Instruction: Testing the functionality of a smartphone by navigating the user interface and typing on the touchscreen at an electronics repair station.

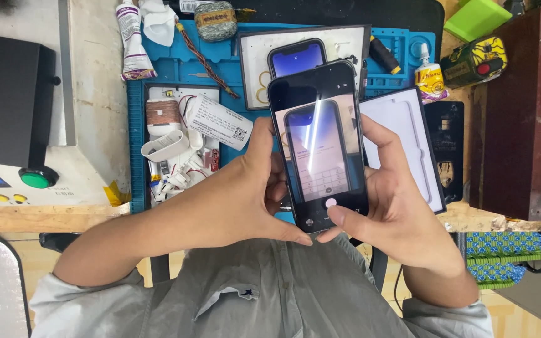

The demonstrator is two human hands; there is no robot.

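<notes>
We hold a black phone [318, 147] upright above the near edge of the bench [98, 94], both hands curled around its lower half. Our left hand [242, 200] grips the phone's left edge, thumb up along the side and fingers wrapped behind. Our right hand [396, 200] clasps the right edge, its thumb bent across to rest on the round white button at the bottom of the screen.

Beneath the phone lies a blue work mat [170, 66]. Toward the far edge a second phone [297, 58] with a blue screen rests on a white tray [339, 40]. A white panel [408, 134] sits just right of our fingers, and a tube [131, 40] near the far left corner.

The held phone's screen shows a camera view of another handset, crossed by a bright streak of glare.
</notes>
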